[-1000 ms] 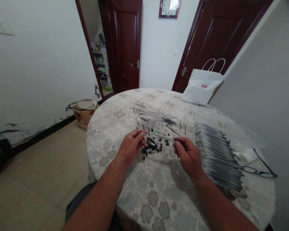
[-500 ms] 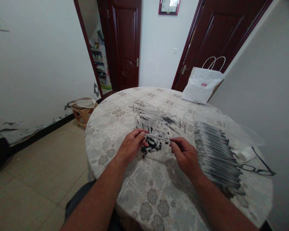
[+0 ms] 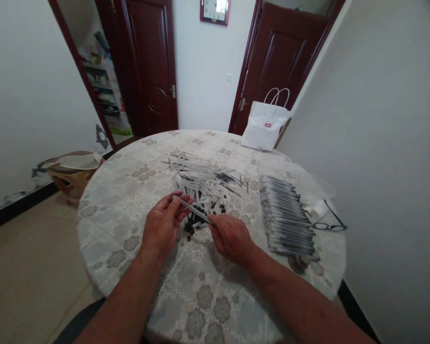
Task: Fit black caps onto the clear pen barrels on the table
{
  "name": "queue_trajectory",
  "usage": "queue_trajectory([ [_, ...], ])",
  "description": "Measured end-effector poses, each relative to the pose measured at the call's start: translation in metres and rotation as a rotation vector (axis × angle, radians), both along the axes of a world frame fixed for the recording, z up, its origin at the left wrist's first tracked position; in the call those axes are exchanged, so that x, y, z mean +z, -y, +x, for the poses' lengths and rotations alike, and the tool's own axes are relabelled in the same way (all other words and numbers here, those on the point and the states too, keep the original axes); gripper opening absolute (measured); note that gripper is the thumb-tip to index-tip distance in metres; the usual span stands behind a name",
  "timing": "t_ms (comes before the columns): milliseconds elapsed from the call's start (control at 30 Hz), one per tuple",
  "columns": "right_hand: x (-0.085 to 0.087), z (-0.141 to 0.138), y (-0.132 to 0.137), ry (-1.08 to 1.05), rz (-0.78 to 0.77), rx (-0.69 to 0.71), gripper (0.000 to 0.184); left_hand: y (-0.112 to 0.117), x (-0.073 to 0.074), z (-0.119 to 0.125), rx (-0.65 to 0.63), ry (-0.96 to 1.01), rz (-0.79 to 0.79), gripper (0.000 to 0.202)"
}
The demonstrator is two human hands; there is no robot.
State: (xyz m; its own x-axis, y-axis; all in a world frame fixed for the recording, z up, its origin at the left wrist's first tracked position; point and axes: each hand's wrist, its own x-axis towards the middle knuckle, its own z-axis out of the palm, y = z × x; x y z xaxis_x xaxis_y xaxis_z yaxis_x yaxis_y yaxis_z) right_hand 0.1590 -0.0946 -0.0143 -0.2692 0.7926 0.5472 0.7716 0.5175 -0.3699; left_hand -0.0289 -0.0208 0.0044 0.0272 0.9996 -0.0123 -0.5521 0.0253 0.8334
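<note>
A slim pale pen slants between my hands above the table, its right end lower than its left. My left hand pinches the upper left end between thumb and fingers. Around the lower right end, the fingers of my right hand are closed, hiding the tip. Just under and beyond the pen lies a heap of small black and white pen parts. Farther back, thin pale tubes are strewn about, with some dark-ended refills among them.
Rows of pens are stacked on the right of the round table. Eyeglasses lie beside them, near a small dark round object. A white paper bag stands at the far edge. A stool is on the left.
The view has swung to the right. The pen has gone from nearly level to slanting down rightward, and my right hand has turned, its back now facing up.
</note>
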Motion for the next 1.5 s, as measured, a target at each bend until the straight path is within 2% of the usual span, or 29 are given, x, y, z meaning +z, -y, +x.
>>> queue_trajectory([
  [100, 0.005, -0.005, 0.003, -0.122, -0.046, 0.005, 0.029, 0.001, 0.001, 0.002, 0.027, -0.005, -0.013, 0.033],
  [167, 0.009, -0.007, 0.005, -0.279, -0.158, 0.002, 0.024, 0.001, 0.001, 0.002, 0.032, -0.018, -0.019, 0.033],
  [267, 0.012, -0.01, 0.002, -0.691, -0.491, 0.029, 0.02, 0.002, 0.0, 0.002, 0.03, -0.036, -0.023, 0.034],
  [333, 0.011, -0.01, -0.002, -0.981, -0.749, 0.074, 0.024, 0.002, -0.001, 0.002, 0.026, -0.038, -0.021, 0.035],
  [400, 0.01, -0.008, -0.007, -1.14, -0.925, 0.106, 0.029, 0.003, 0.0, 0.003, 0.017, -0.032, -0.012, 0.035],
  [433, 0.011, -0.007, -0.008, -1.15, -0.957, 0.116, 0.031, 0.004, 0.0, 0.004, 0.009, -0.034, -0.006, 0.034],
  [500, 0.015, -0.004, -0.009, -1.045, -0.908, 0.128, 0.028, 0.007, 0.001, 0.005, -0.028, -0.071, -0.001, 0.034],
  [700, 0.048, 0.004, 0.004, -0.323, -0.445, 0.068, 0.01, 0.017, 0.001, 0.005, -0.265, -0.3, 0.089, 0.038],
  [833, 0.07, 0.021, 0.011, 0.068, -0.303, 0.032, 0.005, 0.019, 0.003, -0.001, -0.321, -0.427, 0.156, 0.038],
  [967, 0.09, 0.07, -0.006, 0.321, -0.308, -0.063, 0.012, 0.016, 0.005, -0.006, -0.236, -0.433, 0.088, 0.037],
  [1067, 0.1, 0.126, -0.039, 0.475, -0.285, -0.383, 0.021, 0.011, 0.005, -0.01, -0.1, -0.404, 0.059, 0.036],
  [1133, 0.102, 0.164, -0.064, 0.609, -0.376, -0.641, 0.028, 0.007, 0.005, -0.013, -0.031, -0.399, 0.051, 0.037],
  [1167, 0.102, 0.182, -0.075, 0.626, -0.406, -0.712, 0.029, 0.006, 0.005, -0.014, -0.004, -0.4, 0.046, 0.037],
  [1267, 0.095, 0.224, -0.101, 0.652, -0.46, -0.83, 0.033, 0.002, 0.006, -0.018, 0.04, -0.415, 0.024, 0.037],
  [1333, 0.086, 0.241, -0.11, 0.668, -0.497, -0.875, 0.035, 0.0, 0.006, -0.02, 0.062, -0.42, 0.018, 0.037],
  [1500, 0.068, 0.255, -0.118, 0.713, -0.568, -0.891, 0.035, -0.004, 0.006, -0.024, 0.097, -0.405, 0.004, 0.038],
])
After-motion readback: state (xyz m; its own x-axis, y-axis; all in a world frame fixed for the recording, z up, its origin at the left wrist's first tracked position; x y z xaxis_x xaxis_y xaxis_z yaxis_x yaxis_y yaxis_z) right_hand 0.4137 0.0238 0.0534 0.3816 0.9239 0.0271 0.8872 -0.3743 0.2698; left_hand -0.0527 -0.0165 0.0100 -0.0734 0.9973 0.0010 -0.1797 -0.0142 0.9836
